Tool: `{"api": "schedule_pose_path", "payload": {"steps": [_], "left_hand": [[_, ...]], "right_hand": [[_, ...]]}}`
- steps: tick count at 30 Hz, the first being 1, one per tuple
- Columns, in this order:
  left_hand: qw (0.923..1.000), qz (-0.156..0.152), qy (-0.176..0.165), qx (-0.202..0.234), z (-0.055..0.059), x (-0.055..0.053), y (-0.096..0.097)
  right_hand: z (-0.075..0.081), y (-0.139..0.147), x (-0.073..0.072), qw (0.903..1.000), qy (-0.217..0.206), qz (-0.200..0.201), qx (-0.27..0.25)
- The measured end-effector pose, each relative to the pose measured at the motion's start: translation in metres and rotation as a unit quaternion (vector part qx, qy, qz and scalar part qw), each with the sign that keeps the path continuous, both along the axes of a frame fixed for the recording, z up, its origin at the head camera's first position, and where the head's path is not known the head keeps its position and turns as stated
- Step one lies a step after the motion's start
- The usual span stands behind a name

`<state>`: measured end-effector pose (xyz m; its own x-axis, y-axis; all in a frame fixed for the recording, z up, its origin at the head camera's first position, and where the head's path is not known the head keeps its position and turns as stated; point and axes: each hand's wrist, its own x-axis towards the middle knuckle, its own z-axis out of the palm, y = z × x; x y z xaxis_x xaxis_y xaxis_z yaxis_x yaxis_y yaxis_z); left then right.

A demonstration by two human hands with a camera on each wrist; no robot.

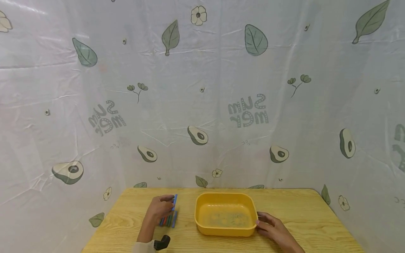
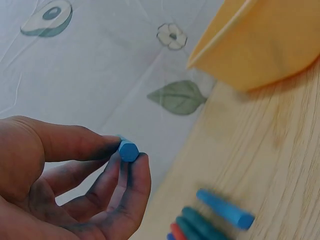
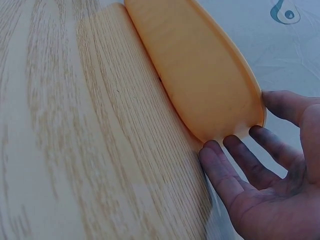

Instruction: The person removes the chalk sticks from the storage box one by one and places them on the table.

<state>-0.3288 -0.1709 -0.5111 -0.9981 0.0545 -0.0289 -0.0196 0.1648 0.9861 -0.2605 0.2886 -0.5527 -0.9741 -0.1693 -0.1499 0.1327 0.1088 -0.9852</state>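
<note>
My left hand (image 1: 161, 208) pinches a blue chalk stick (image 2: 129, 151) between thumb and fingertips, raised above the table, and dark smudges mark those fingers. Under this hand lies a row of chalk sticks (image 1: 165, 221) in blue, red and green, partly hidden by it in the head view. Another blue chalk stick (image 2: 226, 209) lies at the row's right end, beside dark green ones. A yellow plastic basin (image 1: 226, 232) stands right of the row, with greyish smears on its floor. With its fingertips, my right hand (image 1: 274, 230) touches the basin's right end, the fingers spread and only slightly bent.
The wood-grain table (image 1: 294, 203) runs back to a pale plastic curtain (image 1: 218, 77) printed with leaves, avocados and flowers. More curtain hangs on the left and right sides. A black strap piece (image 1: 162, 242) sits at my left wrist.
</note>
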Motion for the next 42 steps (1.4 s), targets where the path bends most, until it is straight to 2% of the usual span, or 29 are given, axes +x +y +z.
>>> {"api": "schedule_pose_path", "payload": {"steps": [4,8,15,25,34,42], "left_hand": [[0.9995,0.024,-0.014,0.010,-0.001,0.003,-0.012],[0.9989,0.044,-0.014,0.011,-0.005,0.006,-0.025],[0.9973,0.065,-0.028,0.020,-0.013,0.007,-0.044],[0.9956,0.091,-0.020,0.007,-0.022,0.012,-0.064],[0.9932,0.110,-0.018,-0.034,-0.027,0.006,-0.076],[0.9920,0.103,-0.021,-0.070,-0.035,0.003,-0.075]], "right_hand": [[0.000,0.000,0.000,1.0000,-0.002,0.002,0.002],[-0.001,0.000,0.001,1.0000,-0.006,0.005,-0.001],[0.000,0.000,0.003,0.9999,-0.008,0.010,-0.007],[0.005,-0.001,0.002,0.9997,0.000,0.018,-0.014],[0.007,-0.001,0.000,0.9990,0.021,0.034,-0.021],[0.004,0.002,0.001,0.9992,0.015,0.033,-0.016]]}}
